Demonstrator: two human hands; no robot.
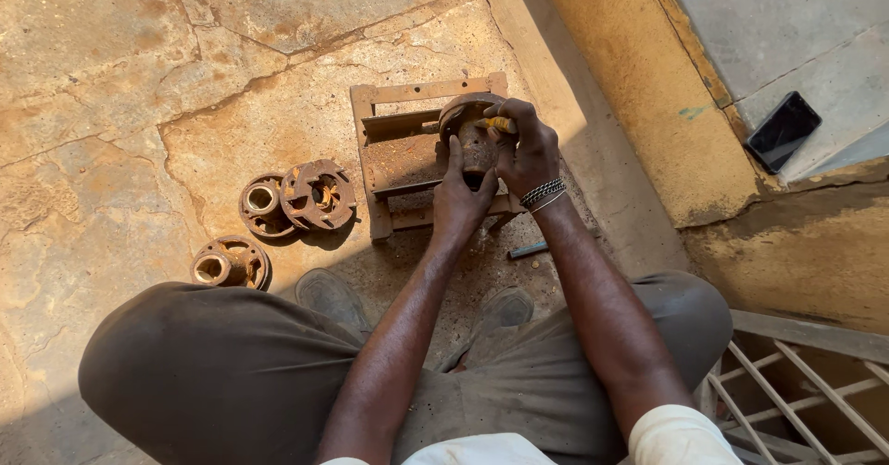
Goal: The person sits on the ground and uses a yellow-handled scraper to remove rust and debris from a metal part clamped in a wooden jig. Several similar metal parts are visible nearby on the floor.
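While both hands' fingers grip one rusty hub (474,136) on the frame (398,164), three rusty flanges (278,215) lie nearby.

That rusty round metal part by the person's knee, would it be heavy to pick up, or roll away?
The rusty flanged hub looks like thick solid metal, so it is probably heavy for its size. It lies flat on its wide flange on the stone floor, so a push would likely slide it, not roll it. Its rough rust probably gives good grip.

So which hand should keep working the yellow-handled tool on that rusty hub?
Right, probably. The right hand grips the yellow-handled tool against the rusty hub on the wooden frame, while the left hand steadies the hub from below.
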